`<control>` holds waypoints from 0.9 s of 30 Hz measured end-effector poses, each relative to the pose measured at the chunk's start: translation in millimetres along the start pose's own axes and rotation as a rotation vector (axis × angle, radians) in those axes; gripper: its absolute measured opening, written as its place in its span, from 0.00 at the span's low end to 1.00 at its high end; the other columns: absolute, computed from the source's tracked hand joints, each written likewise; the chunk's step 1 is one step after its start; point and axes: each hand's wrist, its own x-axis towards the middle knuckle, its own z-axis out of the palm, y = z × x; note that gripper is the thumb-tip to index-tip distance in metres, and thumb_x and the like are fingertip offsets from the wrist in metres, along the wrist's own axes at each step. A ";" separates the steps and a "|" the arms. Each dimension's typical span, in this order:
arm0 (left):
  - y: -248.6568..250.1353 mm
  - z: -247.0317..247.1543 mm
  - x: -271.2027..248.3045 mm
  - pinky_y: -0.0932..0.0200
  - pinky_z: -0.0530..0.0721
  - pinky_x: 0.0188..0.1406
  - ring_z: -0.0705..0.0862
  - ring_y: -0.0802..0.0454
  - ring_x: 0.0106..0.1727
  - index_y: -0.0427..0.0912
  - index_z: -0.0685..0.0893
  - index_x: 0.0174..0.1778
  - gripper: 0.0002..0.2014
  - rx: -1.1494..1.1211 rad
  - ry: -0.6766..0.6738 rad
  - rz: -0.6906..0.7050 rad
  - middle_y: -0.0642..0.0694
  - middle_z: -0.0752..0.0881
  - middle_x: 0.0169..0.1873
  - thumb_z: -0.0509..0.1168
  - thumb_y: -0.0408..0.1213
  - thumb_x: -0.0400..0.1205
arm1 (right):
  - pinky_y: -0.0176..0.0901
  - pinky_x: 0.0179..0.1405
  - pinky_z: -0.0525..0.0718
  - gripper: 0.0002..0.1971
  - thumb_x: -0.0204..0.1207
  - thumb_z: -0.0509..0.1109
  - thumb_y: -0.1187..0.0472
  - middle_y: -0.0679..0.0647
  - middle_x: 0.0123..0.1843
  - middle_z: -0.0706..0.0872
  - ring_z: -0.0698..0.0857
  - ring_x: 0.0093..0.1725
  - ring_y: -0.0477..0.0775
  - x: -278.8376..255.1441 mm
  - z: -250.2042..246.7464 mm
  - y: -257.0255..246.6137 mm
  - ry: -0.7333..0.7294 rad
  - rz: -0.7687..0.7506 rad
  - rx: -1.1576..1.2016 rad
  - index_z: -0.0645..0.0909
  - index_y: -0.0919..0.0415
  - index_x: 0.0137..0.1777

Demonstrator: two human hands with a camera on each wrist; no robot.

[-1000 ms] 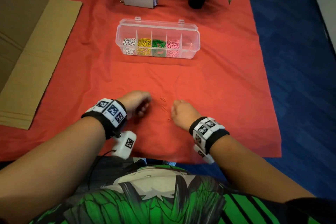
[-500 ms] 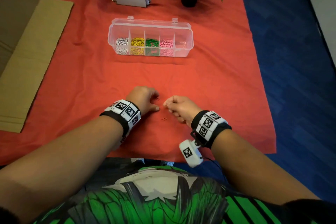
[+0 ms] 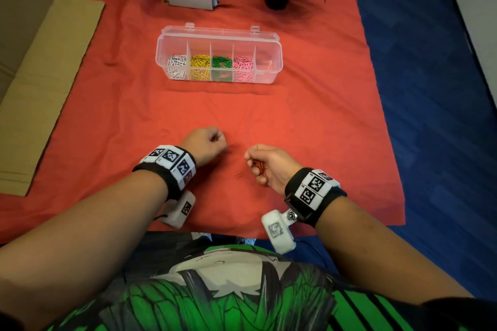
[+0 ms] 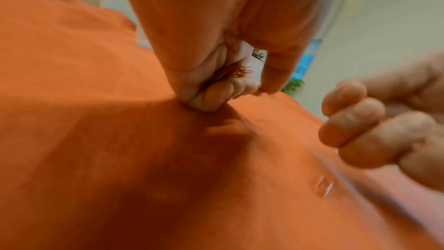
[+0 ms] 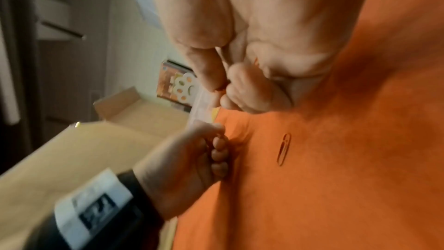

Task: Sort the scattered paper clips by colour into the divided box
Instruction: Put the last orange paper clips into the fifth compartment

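Soft even light, blurred wrist views, edge distortion

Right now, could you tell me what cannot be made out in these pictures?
- How many orange clips the left hand holds: curled fingers hide most in the left wrist view.
- How many clips the right hand holds: head view too small, right wrist view hides them.
- Contents of the box's rightmost compartment: too faint in the head view.
- The loose clip is blurred in the left wrist view.

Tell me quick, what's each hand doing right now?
Left hand: curled around a bunch of small red wire paper clips.
Right hand: curled around more red clips.
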 end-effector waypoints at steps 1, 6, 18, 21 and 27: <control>2.4 -1.0 -0.5 0.61 0.72 0.26 0.72 0.51 0.26 0.46 0.75 0.29 0.09 -0.184 -0.003 -0.089 0.47 0.76 0.26 0.62 0.37 0.76 | 0.30 0.13 0.61 0.12 0.80 0.57 0.66 0.49 0.31 0.76 0.69 0.19 0.40 1.9 0.8 0.7 0.030 -0.034 -0.109 0.76 0.55 0.38; 12.4 -13.9 -11.5 0.68 0.65 0.19 0.67 0.53 0.21 0.43 0.71 0.27 0.03 -1.032 -0.169 -0.312 0.45 0.69 0.24 0.53 0.32 0.63 | 0.46 0.58 0.77 0.11 0.82 0.58 0.60 0.62 0.53 0.85 0.82 0.57 0.59 11.4 3.6 9.8 0.086 -0.277 -1.079 0.81 0.62 0.53; 21.7 -29.7 -2.3 0.65 0.84 0.26 0.79 0.50 0.32 0.40 0.79 0.39 0.12 -1.098 -0.116 -0.494 0.45 0.79 0.32 0.49 0.33 0.77 | 0.56 0.51 0.81 0.11 0.79 0.57 0.66 0.61 0.59 0.76 0.79 0.57 0.64 -0.8 22.4 25.0 0.151 -0.507 -1.665 0.72 0.64 0.59; 27.0 -35.0 3.2 0.62 0.79 0.32 0.77 0.51 0.33 0.41 0.77 0.38 0.11 -0.965 -0.115 -0.499 0.45 0.78 0.33 0.49 0.33 0.79 | 0.57 0.52 0.81 0.14 0.79 0.51 0.69 0.64 0.60 0.76 0.79 0.58 0.65 -0.4 26.9 24.0 0.143 -0.471 -1.679 0.72 0.66 0.61; 75.9 -52.7 17.0 0.58 0.77 0.45 0.77 0.48 0.37 0.40 0.74 0.38 0.08 -0.952 -0.199 -0.393 0.43 0.78 0.36 0.50 0.31 0.78 | 0.37 0.27 0.75 0.08 0.77 0.60 0.65 0.55 0.34 0.79 0.77 0.32 0.52 1.8 -1.1 -2.5 -0.008 -0.142 -0.785 0.77 0.56 0.39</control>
